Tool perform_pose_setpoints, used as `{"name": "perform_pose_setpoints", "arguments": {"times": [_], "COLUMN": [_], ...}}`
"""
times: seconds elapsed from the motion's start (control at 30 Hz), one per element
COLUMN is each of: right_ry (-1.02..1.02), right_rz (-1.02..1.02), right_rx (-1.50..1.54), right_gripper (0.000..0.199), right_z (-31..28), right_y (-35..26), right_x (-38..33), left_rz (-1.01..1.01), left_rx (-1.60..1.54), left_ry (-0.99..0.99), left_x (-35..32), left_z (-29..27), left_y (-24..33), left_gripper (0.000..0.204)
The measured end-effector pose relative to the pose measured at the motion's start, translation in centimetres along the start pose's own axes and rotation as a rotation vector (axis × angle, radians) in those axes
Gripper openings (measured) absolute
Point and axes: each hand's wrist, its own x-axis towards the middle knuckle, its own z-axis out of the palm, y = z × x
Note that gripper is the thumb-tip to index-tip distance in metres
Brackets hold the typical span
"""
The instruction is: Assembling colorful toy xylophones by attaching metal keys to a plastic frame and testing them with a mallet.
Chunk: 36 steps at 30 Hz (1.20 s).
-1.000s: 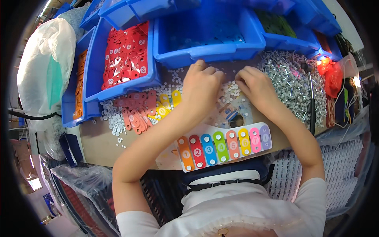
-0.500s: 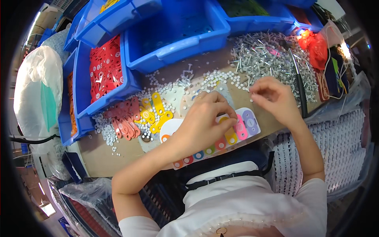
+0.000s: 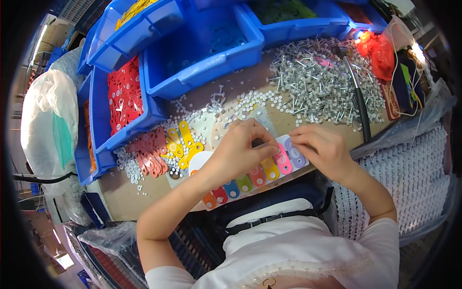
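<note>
A white board [image 3: 198, 161] lies at the table's near edge, carrying a row of coloured tabs in orange, red, blue, green, coral, yellow, pink and purple. My left hand [image 3: 239, 150] rests over the board, thumb and fingers closing near the top of the pink tab [image 3: 283, 162]. What lies between them is hidden. Over the purple tab [image 3: 297, 153], at the row's right end, my right hand [image 3: 323, 150] has its thumb and fingers pinched together. Anything in that pinch is too small to make out. Loose yellow tabs [image 3: 185, 135] and coral tabs [image 3: 151, 156] lie beyond my left forearm.
A heap of metal screw posts [image 3: 317, 82] covers the back right, with a black-handled hammer [image 3: 362, 111] on it. Blue bins [image 3: 202, 72] line the back; one holds red tabs [image 3: 126, 96]. Small white caps [image 3: 260, 98] are scattered between. A white plastic bag [image 3: 45, 125] stands left.
My right hand has moved left and down from beside the screw post heap to the purple tab. My left hand stays over the board. The whole view has shifted slightly.
</note>
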Motion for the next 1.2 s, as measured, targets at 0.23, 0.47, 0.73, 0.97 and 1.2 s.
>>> {"name": "perform_pose_setpoints", "arguments": {"times": [0.23, 0.47, 0.73, 0.97, 1.2], "right_ry": [0.075, -0.016, -0.078, -0.055, -0.127], "right_rz": [-0.289, -0.201, -0.246, -0.413, -0.307], "right_rx": [-0.344, -0.143, -0.157, -0.490, -0.516], "right_gripper": [0.020, 0.005, 0.008, 0.013, 0.016], "right_z": [1.2, 0.2, 5.7, 10.3, 9.5], "right_y": [-0.8, -0.1, 2.2, 3.6, 2.4], "right_x": [-0.6, 1.7, 11.4, 14.1, 13.6], "left_rz": [-0.240, -0.194, 0.247, 0.366, 0.279], "left_rx": [-0.228, -0.082, 0.732, 0.704, 0.644], "left_ry": [-0.220, -0.157, 0.557, 0.507, 0.711], "left_x": [1.1, 1.1, -0.2, -0.5, -0.9], "left_z": [-0.1, -0.5, -5.8, -5.5, -6.3], "left_y": [0.3, 0.4, -6.1, -7.8, -6.8], "left_gripper": [0.032, 0.028, 0.010, 0.015, 0.014]}}
